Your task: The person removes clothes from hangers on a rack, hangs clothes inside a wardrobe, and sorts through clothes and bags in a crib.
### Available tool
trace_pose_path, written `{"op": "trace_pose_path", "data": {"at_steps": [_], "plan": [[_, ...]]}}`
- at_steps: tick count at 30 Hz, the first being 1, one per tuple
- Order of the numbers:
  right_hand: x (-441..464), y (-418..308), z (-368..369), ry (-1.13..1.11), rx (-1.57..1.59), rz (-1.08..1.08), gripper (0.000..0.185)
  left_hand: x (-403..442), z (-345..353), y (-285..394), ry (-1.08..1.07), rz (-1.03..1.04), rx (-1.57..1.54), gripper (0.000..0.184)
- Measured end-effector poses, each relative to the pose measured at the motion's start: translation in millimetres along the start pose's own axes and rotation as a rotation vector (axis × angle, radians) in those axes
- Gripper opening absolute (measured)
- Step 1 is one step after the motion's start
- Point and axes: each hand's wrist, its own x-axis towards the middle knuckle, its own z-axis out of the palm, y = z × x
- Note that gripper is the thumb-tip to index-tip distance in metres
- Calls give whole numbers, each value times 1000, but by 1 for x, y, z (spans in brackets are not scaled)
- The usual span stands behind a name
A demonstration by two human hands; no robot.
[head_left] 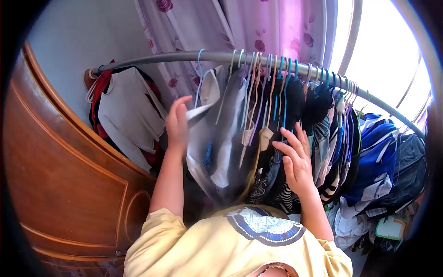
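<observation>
Two bare hands are raised before a row of hanging clothes in the head view. The left hand (177, 123), left of centre, is at the edge of a pale garment (194, 147), which hangs near a light-blue hanger (199, 67); whether its fingers are clamped on the cloth, I cannot tell. The right hand (297, 161), right of centre, has its fingers apart in front of dark clothes (295, 99), partly hiding them.

A metal rail (173, 57) curves across the upper frame, its middle crowded with hangers. A grey-white top (127, 106) hangs at the left over red cloth (102, 94), beside a brown wooden panel (69, 171). A patterned curtain (260, 23) fills the top centre. The wearer's yellow shirt (189, 249) blocks the bottom. At lower right, a green-edged white object (391, 228) sits near heaped pale cloth (348, 226); whether it is a container is unclear.
</observation>
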Motion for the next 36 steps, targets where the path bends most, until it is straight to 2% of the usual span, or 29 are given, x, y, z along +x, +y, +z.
{"op": "trace_pose_path", "data": {"at_steps": [2, 3, 5, 6, 9, 10, 11, 13, 15, 16, 19, 21, 24, 25, 26, 28, 32, 36], "plan": [[1, 0, 0, 3, -4, -6, 30, 21, 6, -9, 72, -28, -18, 33], [0, -2, 0, -5, -1, 2, 31, 36, 5, -44, 43, 59, 15, 34], [2, -5, -2, -7, 0, 6, 31, 57, 6, -176, -79, -93, 85, 35], [1, -4, -1, -3, -4, 3, 31, 49, 4, -109, -36, -144, 255, 37], [-1, -4, 0, 5, -4, 8, 32, 52, 5, -50, -29, -326, -276, 42], [0, -6, 1, 12, -8, 16, 33, 49, 6, -24, -135, -271, -306, 42], [0, -8, 1, 15, -10, 21, 34, 47, 8, 5, -242, -283, -98, 42], [1, -8, 4, 23, -5, 15, 39, 48, 17, 2, -275, -220, 76, 40], [0, -9, 7, 39, -13, 20, 42, 54, 23, -27, -145, 0, 186, 35], [0, -9, 8, 44, -1, 31, 44, 53, 16, -5, -147, -72, 305, 31], [-2, -9, 9, 47, -4, 50, 45, 67, -12, -14, -112, -160, 454, 31], [-1, -12, 9, 45, -12, 58, 45, 84, -40, -51, -35, -180, 403, 31], [-1, -11, 11, 54, -12, 60, 47, 115, -94, -95, 73, -155, 558, 33], [-1, -11, 12, 58, -15, 62, 47, 125, -109, -91, 82, -226, 638, 38], [-1, -12, 13, 61, -17, 67, 47, 135, -122, -87, 97, -396, 829, 45], [0, -13, 13, 67, -18, 68, 49, 161, -156, -144, 196, -400, 1023, 44], [0, -13, 15, 70, -23, 81, 49, 206, -201, -186, 383, -670, 1026, 48], [1, -17, 16, 72, -17, 110, 49, 221, -218, -159, 413, -803, 1082, 47]]}}
